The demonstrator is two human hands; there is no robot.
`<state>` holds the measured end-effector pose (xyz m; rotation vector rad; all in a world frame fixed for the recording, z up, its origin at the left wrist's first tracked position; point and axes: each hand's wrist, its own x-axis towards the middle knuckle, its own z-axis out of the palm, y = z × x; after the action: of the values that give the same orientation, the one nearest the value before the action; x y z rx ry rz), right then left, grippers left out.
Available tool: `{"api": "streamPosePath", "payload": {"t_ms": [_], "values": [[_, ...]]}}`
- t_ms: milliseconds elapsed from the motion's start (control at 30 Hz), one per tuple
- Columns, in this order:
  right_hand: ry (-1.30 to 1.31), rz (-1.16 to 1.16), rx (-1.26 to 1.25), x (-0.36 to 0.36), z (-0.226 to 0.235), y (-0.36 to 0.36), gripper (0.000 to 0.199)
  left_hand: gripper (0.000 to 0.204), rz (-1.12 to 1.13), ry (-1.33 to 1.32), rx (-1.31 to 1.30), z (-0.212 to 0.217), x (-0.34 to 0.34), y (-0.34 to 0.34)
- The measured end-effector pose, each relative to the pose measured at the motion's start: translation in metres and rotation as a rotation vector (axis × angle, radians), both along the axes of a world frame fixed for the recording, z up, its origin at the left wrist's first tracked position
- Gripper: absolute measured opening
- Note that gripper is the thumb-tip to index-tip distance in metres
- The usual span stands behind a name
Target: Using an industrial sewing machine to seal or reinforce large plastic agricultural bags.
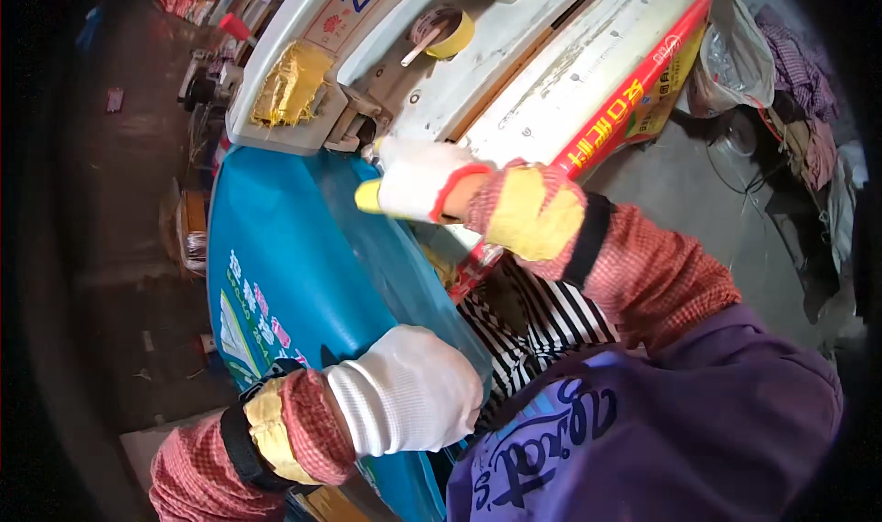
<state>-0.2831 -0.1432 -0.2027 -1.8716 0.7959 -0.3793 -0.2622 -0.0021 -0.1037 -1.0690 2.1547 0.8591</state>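
A blue plastic sack (276, 237) with printed patterns hangs from the head of a white sewing machine (241, 104) down toward my lap. My left hand (413, 393), in a white knit glove, is closed on the sack's near edge with its knuckles upward. Close beside the machine's needle area is my right hand (418, 180), in a white glove with yellow fingertips, above the sack's upper edge. Its yellow thumb sticks out over the sack; the other fingers are blurred and partly hidden, so whether they grip anything cannot be told.
A yellow tape roll (450, 33) with a stick in it rests on the machine bed. Along the white table (560, 85) lies a red and yellow printed sack (634, 104). A clear plastic bag (735, 62) and cloths (804, 72) are at the far right. Clutter lies at the left.
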Motion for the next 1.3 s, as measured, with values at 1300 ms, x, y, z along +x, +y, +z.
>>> {"api": "streamPosePath", "payload": {"t_ms": [1300], "values": [[0.981, -0.757, -1.374, 0.162, -0.084, 0.063, 0.032, 0.021, -0.142, -0.708, -0.069, 0.053, 0.031, -0.006]]}}
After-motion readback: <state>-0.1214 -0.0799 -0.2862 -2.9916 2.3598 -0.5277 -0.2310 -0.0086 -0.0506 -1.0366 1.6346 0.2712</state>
